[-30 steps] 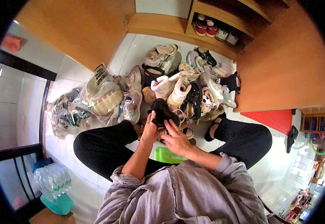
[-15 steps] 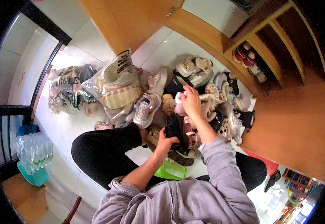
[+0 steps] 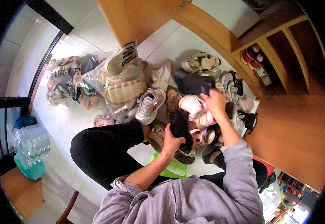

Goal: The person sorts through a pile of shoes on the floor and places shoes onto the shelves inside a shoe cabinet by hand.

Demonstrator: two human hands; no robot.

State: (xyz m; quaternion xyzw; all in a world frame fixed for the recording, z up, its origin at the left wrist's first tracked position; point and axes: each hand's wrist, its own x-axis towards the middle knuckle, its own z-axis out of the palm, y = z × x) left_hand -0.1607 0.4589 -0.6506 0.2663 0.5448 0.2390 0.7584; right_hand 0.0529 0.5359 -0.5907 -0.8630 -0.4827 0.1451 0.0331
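Note:
My left hand (image 3: 173, 142) is closed round a fuzzy black shoe (image 3: 180, 125) in front of my lap. Further forward, my right hand (image 3: 215, 102) has its bent fingers at the edge of a white shoe (image 3: 192, 106), just below a black boot (image 3: 193, 83). The exact contact of those fingertips is partly hidden. A pink-and-white shoe (image 3: 205, 120) lies under my right wrist. Beside the black shoe, on its left, are a brown shoe (image 3: 157, 137) and a white sneaker (image 3: 150, 106).
Bagged shoes (image 3: 125, 84) and another filled bag (image 3: 71, 80) lie on the left. A wooden cabinet (image 3: 282, 127) with shelves holding red shoes (image 3: 250, 59) stands right. A green plastic item (image 3: 173, 170) sits between my legs; bottles (image 3: 31, 143) are far left.
My right hand has moved right, and the white shoe has shifted right beneath it. More of the black boot shows now. My left hand keeps its hold on the black shoe.

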